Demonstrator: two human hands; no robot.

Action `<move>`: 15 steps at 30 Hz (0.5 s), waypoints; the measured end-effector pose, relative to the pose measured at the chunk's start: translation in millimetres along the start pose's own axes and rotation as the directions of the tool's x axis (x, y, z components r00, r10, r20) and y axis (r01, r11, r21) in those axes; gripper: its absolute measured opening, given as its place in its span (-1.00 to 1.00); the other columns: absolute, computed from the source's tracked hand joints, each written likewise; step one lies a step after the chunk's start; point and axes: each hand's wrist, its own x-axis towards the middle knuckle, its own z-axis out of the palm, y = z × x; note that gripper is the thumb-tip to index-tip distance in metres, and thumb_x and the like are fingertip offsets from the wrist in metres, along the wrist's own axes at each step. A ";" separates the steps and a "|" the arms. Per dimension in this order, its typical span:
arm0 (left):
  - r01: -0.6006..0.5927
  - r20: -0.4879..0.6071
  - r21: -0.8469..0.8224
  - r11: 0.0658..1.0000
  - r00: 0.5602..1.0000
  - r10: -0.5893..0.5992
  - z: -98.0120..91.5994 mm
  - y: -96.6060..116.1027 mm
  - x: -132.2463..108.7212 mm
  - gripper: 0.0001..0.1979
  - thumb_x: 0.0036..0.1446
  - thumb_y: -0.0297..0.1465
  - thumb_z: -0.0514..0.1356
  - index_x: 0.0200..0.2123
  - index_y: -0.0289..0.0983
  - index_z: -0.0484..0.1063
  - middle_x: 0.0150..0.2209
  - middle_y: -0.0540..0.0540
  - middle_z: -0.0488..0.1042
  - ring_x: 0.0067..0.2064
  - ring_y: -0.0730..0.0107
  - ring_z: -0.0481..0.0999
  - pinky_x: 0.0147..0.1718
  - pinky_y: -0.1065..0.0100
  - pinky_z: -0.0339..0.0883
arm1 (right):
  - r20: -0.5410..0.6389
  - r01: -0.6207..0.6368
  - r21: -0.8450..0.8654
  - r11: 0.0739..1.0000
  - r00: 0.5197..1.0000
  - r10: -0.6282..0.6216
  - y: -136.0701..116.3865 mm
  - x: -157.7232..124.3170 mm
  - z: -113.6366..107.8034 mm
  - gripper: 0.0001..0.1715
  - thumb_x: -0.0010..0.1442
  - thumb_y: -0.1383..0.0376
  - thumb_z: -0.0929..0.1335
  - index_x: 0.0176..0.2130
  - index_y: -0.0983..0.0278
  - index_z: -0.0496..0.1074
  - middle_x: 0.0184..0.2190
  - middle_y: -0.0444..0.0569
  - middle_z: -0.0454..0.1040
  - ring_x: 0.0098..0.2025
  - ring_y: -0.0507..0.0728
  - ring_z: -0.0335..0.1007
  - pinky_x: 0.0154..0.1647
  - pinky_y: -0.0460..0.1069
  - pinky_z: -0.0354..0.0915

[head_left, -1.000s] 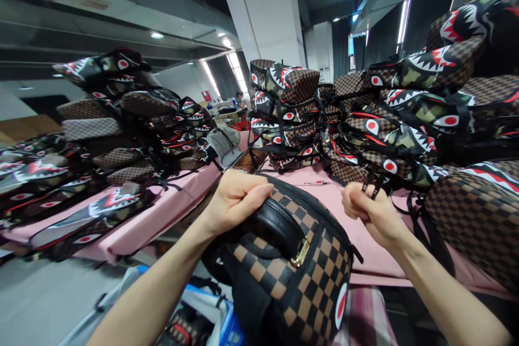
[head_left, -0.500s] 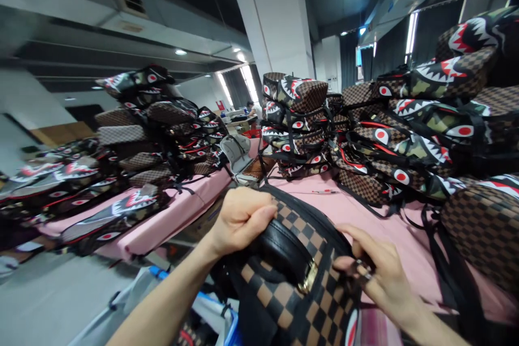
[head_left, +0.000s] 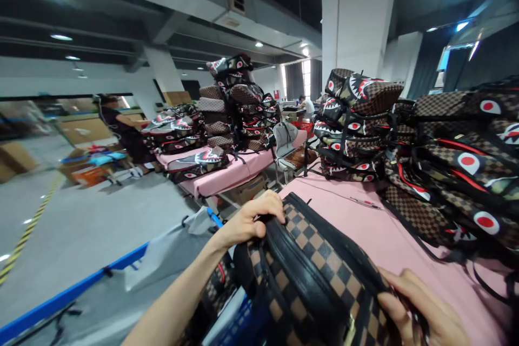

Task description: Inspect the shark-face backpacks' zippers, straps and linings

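Observation:
A brown-and-black checkered backpack [head_left: 320,275] rests against the near edge of a pink-covered table [head_left: 377,232]. My left hand [head_left: 253,219] is curled over the bag's top left edge and grips it. My right hand [head_left: 421,311] lies on the bag's lower right side, fingers bent against it; what they pinch is hidden at the picture's bottom edge.
Stacks of shark-mouth backpacks [head_left: 357,124] fill the table's far and right side [head_left: 458,167]. A second pink table [head_left: 227,173] at the left carries more stacks [head_left: 235,102]. A person [head_left: 117,124] stands at far left. A white pillar [head_left: 357,16] rises behind. Grey floor lies at left.
The view has swung left. My right hand has dropped from the straps down onto the bag's right side. My left hand has kept its hold on the bag's top.

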 end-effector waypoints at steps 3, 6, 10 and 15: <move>0.188 -0.102 -0.126 0.974 0.974 -0.201 3.7 -14.5 12.4 -0.52 -0.07 0.06 0.16 -0.47 -0.30 0.39 -0.43 -0.09 0.37 -0.32 0.34 0.34 -0.26 0.33 0.25 | 0.036 -0.055 -0.070 0.996 0.998 0.058 23.0 38.5 -1.2 -0.83 0.10 0.25 0.35 -0.27 0.17 0.52 -0.48 -0.08 0.47 -0.46 0.11 0.41 -0.52 -0.06 0.29; 0.335 -0.226 -0.457 0.824 0.852 -0.472 18.8 -21.7 48.6 -0.60 -0.12 -0.07 0.26 -0.53 -0.31 0.30 -0.55 0.04 0.28 -0.52 0.52 0.27 -0.50 0.48 0.17 | -0.055 -0.216 -0.123 0.969 0.976 0.211 44.6 89.7 -17.7 -0.75 0.12 0.16 0.33 -0.27 0.23 0.51 -0.34 -0.05 0.53 -0.28 0.15 0.44 -0.29 -0.02 0.32; 0.288 -0.109 -0.827 0.483 0.761 -0.640 44.8 -24.9 104.2 -0.58 -0.27 -0.13 0.36 -0.52 -0.33 0.32 -0.57 0.02 0.36 -0.54 0.51 0.33 -0.50 0.45 0.22 | -0.137 -0.154 -0.231 0.961 0.983 0.124 22.5 126.7 -44.5 -0.69 0.19 0.10 0.26 -0.26 0.22 0.48 -0.32 -0.06 0.52 -0.28 0.11 0.43 -0.27 -0.05 0.28; 0.220 -0.069 -0.912 0.347 0.750 -0.658 70.2 -18.2 138.5 -0.59 -0.36 -0.17 0.41 -0.56 -0.33 0.34 -0.55 -0.01 0.43 -0.50 0.46 0.39 -0.45 0.41 0.28 | 0.074 0.001 -0.657 0.754 0.995 0.064 -12.6 120.6 -14.9 -0.64 0.07 0.03 0.34 -0.25 0.23 0.44 -0.36 -0.05 0.48 -0.42 0.11 0.40 -0.49 -0.06 0.15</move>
